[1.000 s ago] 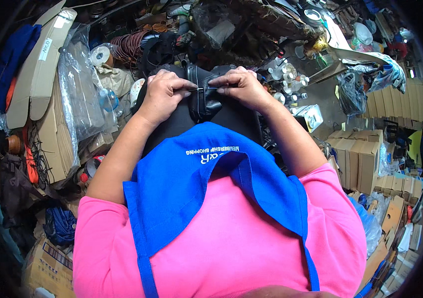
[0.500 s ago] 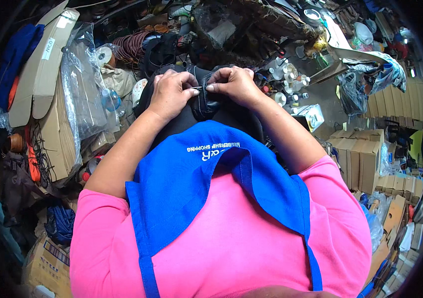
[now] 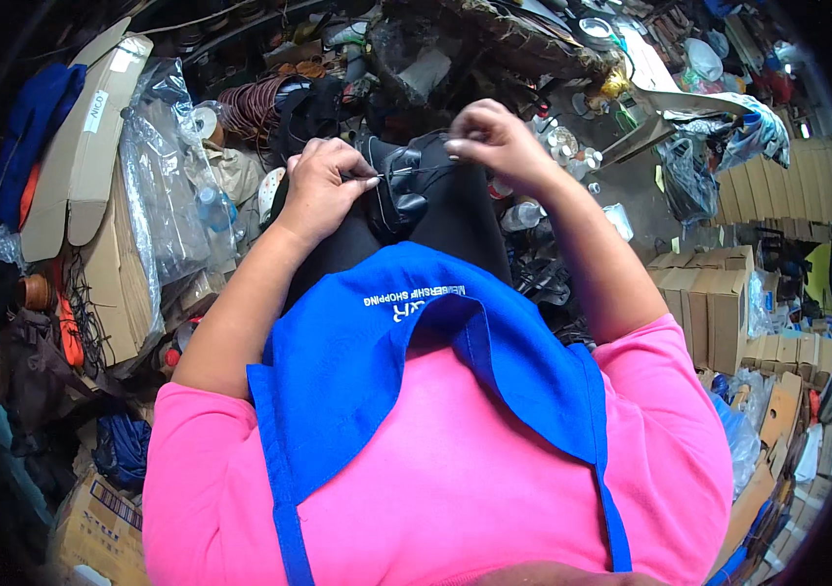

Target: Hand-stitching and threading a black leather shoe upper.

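A glossy black leather piece (image 3: 402, 203), shaped like part of a shoe, rests on my dark-clothed lap between my knees. A pale line runs along its left edge. My left hand (image 3: 323, 188) is beside it, thumb and forefinger pinched at that edge on a thin, light strand. From there a fine thread (image 3: 426, 171) stretches across the leather toward my right hand (image 3: 502, 146). That hand is raised off to the right, its fingers curled closed and slightly blurred around the thread's end. I cannot make out whether a needle is in either pinch.
Flattened cardboard (image 3: 79, 176) and clear plastic sheeting (image 3: 164, 166) stand at the left. Ahead lies a coil of reddish-brown cord (image 3: 255, 103). Several bottles (image 3: 523, 215) crowd the floor beyond my right hand. Cardboard boxes (image 3: 704, 303) are stacked at the right.
My right hand has left the leather and drawn out to the right and up, stretching the thread. My left hand has shifted slightly left, leaving more of the leather in sight.
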{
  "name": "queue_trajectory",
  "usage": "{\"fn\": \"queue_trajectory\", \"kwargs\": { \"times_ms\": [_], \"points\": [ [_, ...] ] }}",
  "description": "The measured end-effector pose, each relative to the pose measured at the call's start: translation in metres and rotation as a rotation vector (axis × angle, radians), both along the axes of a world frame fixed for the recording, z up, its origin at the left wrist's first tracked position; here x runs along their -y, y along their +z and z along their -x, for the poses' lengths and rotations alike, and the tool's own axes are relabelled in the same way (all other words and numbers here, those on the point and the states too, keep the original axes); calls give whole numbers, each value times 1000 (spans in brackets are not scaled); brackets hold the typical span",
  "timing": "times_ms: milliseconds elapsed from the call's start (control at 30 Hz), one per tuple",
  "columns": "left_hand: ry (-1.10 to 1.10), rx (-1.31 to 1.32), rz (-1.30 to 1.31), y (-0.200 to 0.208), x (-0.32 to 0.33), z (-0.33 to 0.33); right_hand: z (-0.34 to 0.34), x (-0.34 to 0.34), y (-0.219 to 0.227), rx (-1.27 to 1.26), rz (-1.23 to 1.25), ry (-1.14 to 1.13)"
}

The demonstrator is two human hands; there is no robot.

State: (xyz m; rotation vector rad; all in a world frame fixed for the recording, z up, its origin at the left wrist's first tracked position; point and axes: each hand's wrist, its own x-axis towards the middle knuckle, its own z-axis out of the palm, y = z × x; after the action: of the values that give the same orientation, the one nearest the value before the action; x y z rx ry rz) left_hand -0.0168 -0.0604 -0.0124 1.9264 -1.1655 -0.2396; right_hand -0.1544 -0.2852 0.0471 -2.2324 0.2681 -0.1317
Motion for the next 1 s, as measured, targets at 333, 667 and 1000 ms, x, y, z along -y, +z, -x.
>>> {"fn": "queue_trajectory", "kwargs": {
  "times_ms": [333,667,1000],
  "points": [
    [20,-22,32,-5,-5,7,-14,-30,-34,63,200,57],
    [125,159,-57,1,5,22,-21,-25,-53,-79,102,10],
    [72,217,118,3,5,9,-19,-17,-51,-114,-152,126]
  ]
}}
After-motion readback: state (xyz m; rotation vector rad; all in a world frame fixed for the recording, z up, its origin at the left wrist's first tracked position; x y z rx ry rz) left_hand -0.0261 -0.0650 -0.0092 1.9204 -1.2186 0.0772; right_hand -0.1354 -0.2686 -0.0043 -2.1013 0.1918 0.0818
